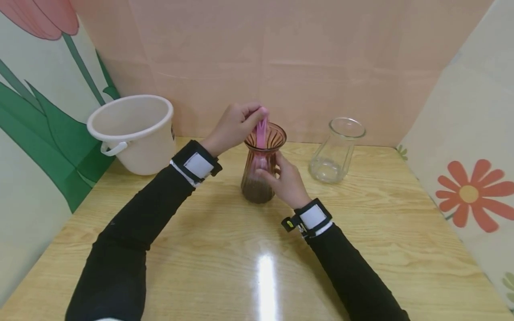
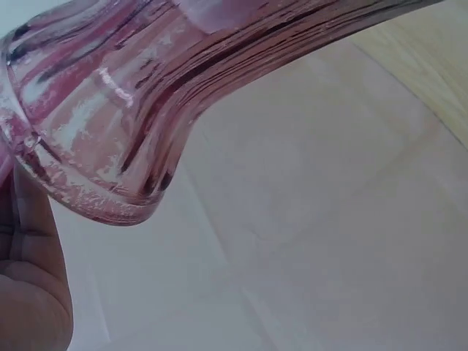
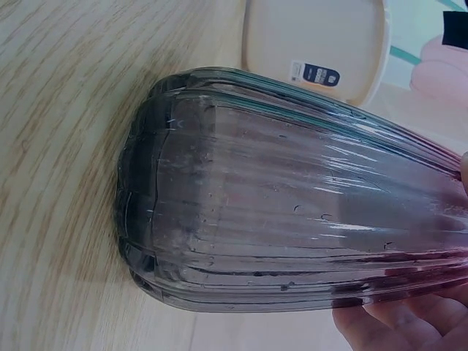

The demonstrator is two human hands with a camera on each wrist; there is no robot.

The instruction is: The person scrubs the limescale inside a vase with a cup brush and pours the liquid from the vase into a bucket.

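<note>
Centre frame: ribbed, pink-to-brown tinted glass vase (image 1: pixel 262 167) stands upright on the glossy wooden table (image 1: pixel 225 249). Right hand (image 1: pixel 286 182) grasps its narrow waist; left hand (image 1: pixel 237 125) pinches a pink object (image 1: pixel 261 130) in the flared mouth.

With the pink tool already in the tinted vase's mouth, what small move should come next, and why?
Probably push the pink tool further down inside the tinted vase. The left hand pinches its top at the rim while the right hand steadies the body, and most of the inside lies below the tool.
</note>
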